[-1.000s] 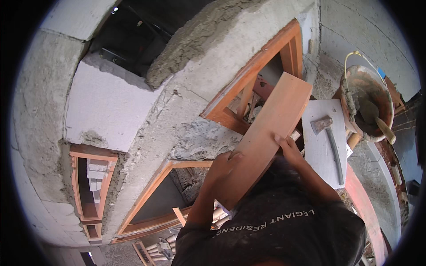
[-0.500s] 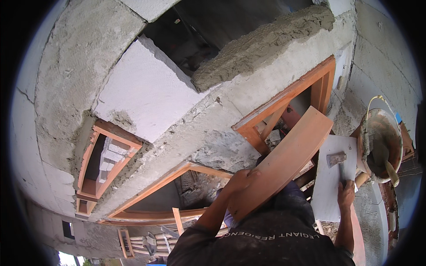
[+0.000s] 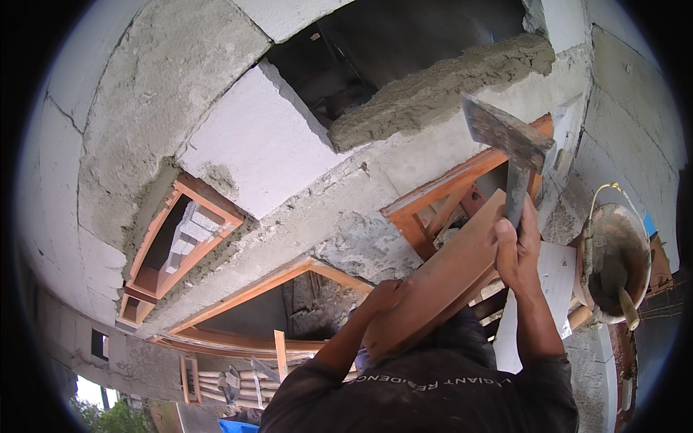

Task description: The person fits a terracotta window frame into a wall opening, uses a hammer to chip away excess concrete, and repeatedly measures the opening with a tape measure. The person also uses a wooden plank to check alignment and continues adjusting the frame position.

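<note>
My left hand (image 3: 388,297) is closed on the left edge of a curved reddish-brown wooden board (image 3: 433,278), which lies tilted in front of my body. My right hand (image 3: 520,249) grips a hatchet (image 3: 509,133) by its short handle. Its worn, mortar-stained head is raised above the board's far end, in front of the window frame. Below my right forearm a white slab (image 3: 552,281) shows in part. Just beyond the board is a wooden window frame (image 3: 447,180) set in the wall.
At right stands a mortar bucket (image 3: 613,216) with a trowel (image 3: 626,307) in it. Wet mortar (image 3: 440,86) lines the ledge of a dark opening. A white block (image 3: 260,137) sits beside it. More wooden frames (image 3: 184,231) are set at left.
My right hand has lifted the hatchet up and leftward from over the white slab. The board has tilted, showing its lower edge, while my left hand stays on it. The view has shifted slightly.
</note>
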`<state>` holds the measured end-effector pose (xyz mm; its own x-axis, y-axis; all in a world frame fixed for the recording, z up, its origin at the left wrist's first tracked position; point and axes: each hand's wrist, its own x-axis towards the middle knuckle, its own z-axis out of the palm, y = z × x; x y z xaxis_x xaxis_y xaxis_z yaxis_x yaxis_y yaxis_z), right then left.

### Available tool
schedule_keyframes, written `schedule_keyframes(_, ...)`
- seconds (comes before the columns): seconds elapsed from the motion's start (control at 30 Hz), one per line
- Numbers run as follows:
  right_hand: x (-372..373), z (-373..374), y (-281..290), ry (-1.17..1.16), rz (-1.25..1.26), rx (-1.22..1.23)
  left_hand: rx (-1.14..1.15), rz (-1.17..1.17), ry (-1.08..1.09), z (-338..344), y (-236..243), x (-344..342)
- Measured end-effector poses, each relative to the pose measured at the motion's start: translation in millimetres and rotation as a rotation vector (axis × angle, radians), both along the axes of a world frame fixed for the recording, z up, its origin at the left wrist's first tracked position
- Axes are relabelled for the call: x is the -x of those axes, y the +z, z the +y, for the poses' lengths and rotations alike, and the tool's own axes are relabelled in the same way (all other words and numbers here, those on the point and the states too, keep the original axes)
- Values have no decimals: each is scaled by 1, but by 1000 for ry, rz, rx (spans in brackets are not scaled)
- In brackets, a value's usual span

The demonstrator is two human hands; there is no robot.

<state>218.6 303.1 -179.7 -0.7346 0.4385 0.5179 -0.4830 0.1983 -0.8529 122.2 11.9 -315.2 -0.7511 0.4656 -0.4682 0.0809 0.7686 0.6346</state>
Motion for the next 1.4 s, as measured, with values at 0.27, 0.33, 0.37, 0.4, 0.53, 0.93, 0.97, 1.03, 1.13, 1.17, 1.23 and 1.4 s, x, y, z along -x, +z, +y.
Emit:
schedule_keyframes(0.27, 113, -63, 98, 258, 258, 36, 179, 200, -47, 14, 21, -17)
schedule_keyframes(0.33, 119, -75, 102, 207, 414, 60, 217, 212, -49, 15, 22, -21)
schedule_keyframes(0.37, 121, -81, 104, 175, 491, 70, 244, 222, -46, 15, 22, -21)
schedule_keyframes(0.4, 126, -85, 105, 192, 457, 60, 270, 228, -43, 15, 20, -22)
schedule_keyframes(0.53, 143, -79, 112, 201, 256, -187, 179, 190, -5, 23, 35, -26)
schedule_keyframes(0.93, 136, -77, 115, 116, 332, -113, 133, 293, -7, 23, 26, -37)
schedule_keyframes(0.97, 129, -77, 112, 112, 408, -49, 135, 267, -2, 23, 23, -35)
schedule_keyframes(1.03, 130, -82, 111, 31, 601, 51, 153, 216, 4, 20, 23, -32)
schedule_keyframes(1.13, 145, -86, 110, 91, 226, -196, 96, 238, 0, 20, 22, -36)
schedule_keyframes(1.17, 147, -83, 109, 111, 149, -207, 124, 218, 3, 22, 19, -40)
schedule_keyframes(1.23, 152, -77, 113, 155, 25, -226, 185, 206, 15, 24, 23, -37)
schedule_keyframes(1.4, 125, -79, 106, 46, 426, 73, 222, 214, -29, 26, 34, -35)
